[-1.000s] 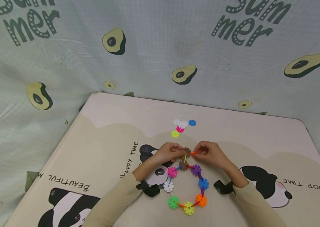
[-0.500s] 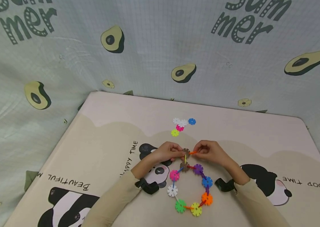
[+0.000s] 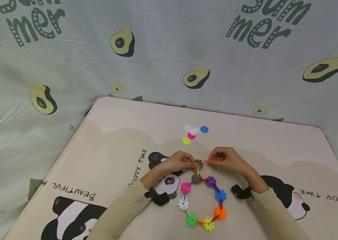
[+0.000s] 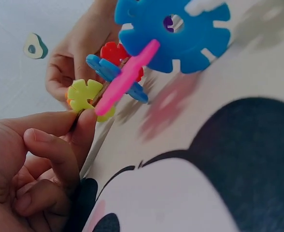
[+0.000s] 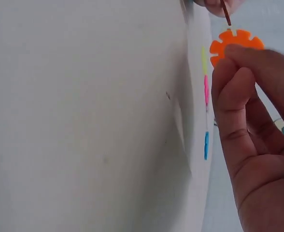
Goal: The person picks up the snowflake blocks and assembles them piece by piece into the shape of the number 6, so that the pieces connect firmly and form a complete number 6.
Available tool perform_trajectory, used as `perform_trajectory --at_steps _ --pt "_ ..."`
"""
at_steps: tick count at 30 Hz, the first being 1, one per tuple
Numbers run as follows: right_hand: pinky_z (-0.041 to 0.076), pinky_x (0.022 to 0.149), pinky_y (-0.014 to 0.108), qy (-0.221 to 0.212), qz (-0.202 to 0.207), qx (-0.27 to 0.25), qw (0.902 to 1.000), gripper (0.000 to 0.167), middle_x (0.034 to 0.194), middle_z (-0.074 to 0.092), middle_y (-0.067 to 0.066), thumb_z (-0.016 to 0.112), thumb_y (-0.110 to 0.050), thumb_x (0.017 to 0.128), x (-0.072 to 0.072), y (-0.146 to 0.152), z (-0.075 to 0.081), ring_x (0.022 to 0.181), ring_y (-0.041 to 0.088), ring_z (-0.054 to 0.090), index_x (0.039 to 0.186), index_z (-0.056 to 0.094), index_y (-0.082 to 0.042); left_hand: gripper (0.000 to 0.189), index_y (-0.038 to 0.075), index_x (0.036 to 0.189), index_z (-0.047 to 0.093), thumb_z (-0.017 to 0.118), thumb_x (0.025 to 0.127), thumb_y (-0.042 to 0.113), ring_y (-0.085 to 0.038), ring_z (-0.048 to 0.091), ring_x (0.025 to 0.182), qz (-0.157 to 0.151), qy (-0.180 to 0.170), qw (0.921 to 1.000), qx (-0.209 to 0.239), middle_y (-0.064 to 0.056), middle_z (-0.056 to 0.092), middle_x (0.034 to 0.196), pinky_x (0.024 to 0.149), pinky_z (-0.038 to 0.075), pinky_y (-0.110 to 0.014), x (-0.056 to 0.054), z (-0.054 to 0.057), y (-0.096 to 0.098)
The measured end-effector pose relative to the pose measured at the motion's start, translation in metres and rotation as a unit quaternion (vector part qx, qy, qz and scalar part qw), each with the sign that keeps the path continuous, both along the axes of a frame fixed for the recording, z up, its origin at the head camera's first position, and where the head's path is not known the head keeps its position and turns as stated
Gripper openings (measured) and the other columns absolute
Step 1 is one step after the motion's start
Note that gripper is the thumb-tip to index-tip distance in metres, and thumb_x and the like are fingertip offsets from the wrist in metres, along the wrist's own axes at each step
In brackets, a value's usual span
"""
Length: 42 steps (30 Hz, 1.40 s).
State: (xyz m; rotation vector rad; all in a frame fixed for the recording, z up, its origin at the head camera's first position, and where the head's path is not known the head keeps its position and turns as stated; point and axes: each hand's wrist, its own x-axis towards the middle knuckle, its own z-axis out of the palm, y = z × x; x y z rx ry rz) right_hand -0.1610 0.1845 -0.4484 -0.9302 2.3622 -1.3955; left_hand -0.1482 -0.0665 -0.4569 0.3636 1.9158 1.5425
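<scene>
My left hand point(image 3: 182, 161) pinches a brown notched plastic disc point(image 3: 199, 163) by its left edge. Below it, a yellow disc point(image 3: 198, 170), edge-on, links to another brown disc point(image 3: 196, 179). That one tops a closed ring of colourful interlocked discs, including a pink disc point(image 3: 185, 187), a green disc point(image 3: 192, 220) and a purple disc point(image 3: 211, 181). Between thumb and fingertips, my right hand point(image 3: 224, 158) pinches a loose orange disc point(image 5: 237, 36), a small gap to the right of the held brown disc. In the left wrist view, a blue disc point(image 4: 195, 43) looms large beside the left fingertips.
Beyond the hands lie loose discs on the table point(image 3: 121, 133): white point(image 3: 193, 130), blue point(image 3: 204, 129), pink point(image 3: 191, 136) and yellow point(image 3: 186, 141). A curtain point(image 3: 157, 43) with avocado prints hangs behind the table's far edge.
My right hand has drawn slightly right with the orange disc, so a gap now shows beside the brown disc. The hanging ring has swung to the right; my left hand keeps its pinch.
</scene>
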Motion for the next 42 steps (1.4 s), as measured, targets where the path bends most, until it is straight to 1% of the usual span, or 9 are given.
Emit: perform_trajectory --at_steps 3,7,14,19,24,31,35,39,42 --pt "0.054 0.070 0.020 0.008 0.021 -0.019 0.9996 0.012 0.090 0.068 0.016 0.071 0.007 0.083 -0.002 -0.001 -0.002 0.076 0.007 0.061 0.094 0.070 0.002 0.017 -0.004 0.099 0.067 0.064 0.094 0.011 -0.007 0.041 0.051 -0.004 0.003 1.0000 -0.003 -0.007 0.072 0.079 0.050 0.032 -0.019 0.000 -0.001 0.000" --pt "0.052 0.073 0.018 0.020 0.039 -0.033 0.9985 0.014 0.094 0.069 0.015 0.069 0.008 0.084 -0.004 -0.002 -0.006 0.082 0.007 0.061 0.096 0.071 0.001 0.017 -0.005 0.098 0.068 0.065 0.094 0.011 -0.006 0.042 0.051 -0.011 -0.002 0.9999 -0.001 -0.006 0.072 0.078 0.050 0.033 -0.018 0.000 -0.002 0.001" --pt "0.051 0.074 0.018 0.043 0.048 -0.038 0.9972 0.016 0.093 0.069 0.012 0.070 0.009 0.083 -0.005 -0.003 -0.009 0.084 0.010 0.061 0.095 0.073 0.000 0.018 -0.004 0.098 0.068 0.065 0.094 0.013 -0.006 0.042 0.052 -0.020 -0.001 0.9998 -0.002 -0.004 0.072 0.079 0.051 0.034 -0.018 0.000 -0.002 0.000" --pt "0.053 0.074 0.019 0.036 0.051 -0.041 0.9972 0.014 0.091 0.069 0.012 0.072 0.008 0.082 -0.004 -0.007 -0.008 0.082 0.009 0.063 0.093 0.073 -0.001 0.018 -0.004 0.098 0.069 0.065 0.094 0.013 -0.006 0.042 0.053 -0.019 0.002 0.9998 -0.005 -0.003 0.072 0.078 0.051 0.034 -0.018 -0.001 -0.002 0.001" --pt "0.054 0.072 0.018 0.019 0.047 -0.050 0.9975 0.014 0.087 0.069 0.013 0.073 0.009 0.080 -0.005 -0.008 -0.009 0.078 0.007 0.063 0.090 0.071 0.000 0.017 -0.004 0.096 0.069 0.066 0.093 0.013 -0.006 0.042 0.053 -0.003 0.001 0.9999 -0.013 -0.004 0.071 0.076 0.050 0.033 -0.018 0.001 0.000 0.002" --pt "0.051 0.071 0.020 0.066 0.091 -0.062 0.9917 0.015 0.084 0.069 0.011 0.072 0.010 0.080 -0.010 -0.015 -0.009 0.077 0.014 0.062 0.088 0.072 -0.003 0.014 -0.005 0.091 0.069 0.067 0.091 0.009 -0.005 0.045 0.055 0.035 0.006 0.9990 -0.028 -0.007 0.071 0.073 0.051 0.035 -0.018 0.004 0.002 0.005" --pt "0.051 0.071 0.019 0.055 0.074 -0.052 0.9944 0.013 0.084 0.069 0.011 0.073 0.008 0.080 -0.010 -0.016 -0.009 0.077 0.011 0.062 0.087 0.072 -0.003 0.015 -0.005 0.093 0.069 0.067 0.091 0.010 -0.006 0.046 0.054 0.038 0.011 0.9988 -0.028 -0.004 0.069 0.072 0.051 0.036 -0.018 0.004 0.002 0.005" --pt "0.052 0.073 0.019 0.017 0.060 -0.046 0.9970 0.013 0.088 0.069 0.012 0.073 0.008 0.080 -0.009 -0.015 -0.009 0.080 0.008 0.061 0.090 0.071 -0.001 0.020 -0.003 0.099 0.069 0.066 0.092 0.016 -0.007 0.046 0.054 0.023 0.020 0.9990 -0.033 0.004 0.061 0.069 0.053 0.037 -0.019 0.001 0.001 0.003" --pt "0.053 0.074 0.019 -0.002 0.062 -0.044 0.9971 0.014 0.090 0.068 0.013 0.073 0.008 0.080 -0.008 -0.016 -0.008 0.081 0.006 0.061 0.092 0.070 0.001 0.023 -0.001 0.103 0.070 0.065 0.093 0.019 -0.008 0.045 0.055 0.011 0.029 0.9988 -0.036 0.005 0.059 0.070 0.054 0.037 -0.020 -0.002 0.000 0.000"
